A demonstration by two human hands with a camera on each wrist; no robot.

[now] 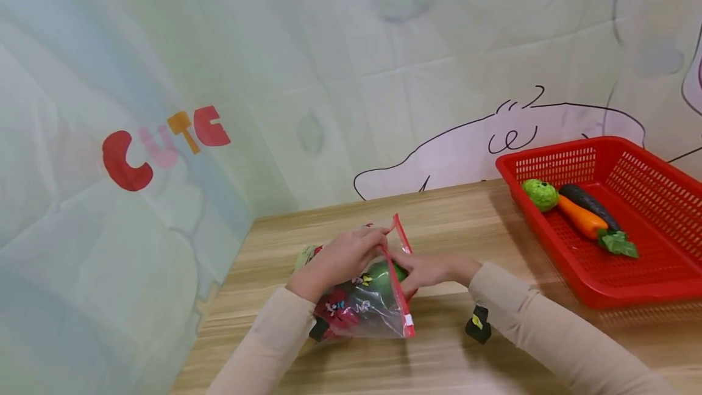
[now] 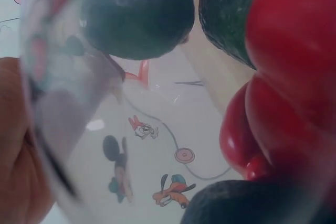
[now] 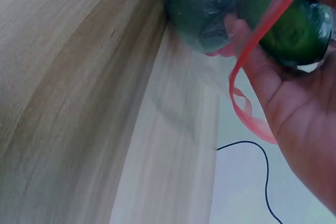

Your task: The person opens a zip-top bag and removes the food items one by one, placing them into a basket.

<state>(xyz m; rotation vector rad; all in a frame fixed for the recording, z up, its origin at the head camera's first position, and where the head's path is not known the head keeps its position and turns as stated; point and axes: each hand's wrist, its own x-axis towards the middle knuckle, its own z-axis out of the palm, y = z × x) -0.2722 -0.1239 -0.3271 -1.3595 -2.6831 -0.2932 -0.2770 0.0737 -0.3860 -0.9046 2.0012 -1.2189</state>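
Observation:
A clear zip bag [image 1: 378,317] with a red zip edge and cartoon prints lies on the table, its mouth facing right. My left hand [image 1: 345,256] grips the upper edge of that mouth. Reaching into the opening, my right hand [image 1: 439,268] holds a dark green oval fruit [image 3: 296,35], avocado-like, with fingers and thumb round it. Another dark green fruit [image 3: 202,11] shows through the plastic beside it. Red, glossy peppers [image 2: 294,61] are in the bag too, and a dark rounded thing [image 2: 236,203] of unclear kind sits below them.
To the right stands a red plastic basket [image 1: 609,291]. In it lie a carrot [image 1: 581,217], a dark long vegetable [image 1: 589,203] and a bumpy green ball-shaped vegetable [image 1: 540,194]. A printed cloth [image 1: 329,78] hangs behind the wooden table [image 1: 439,358].

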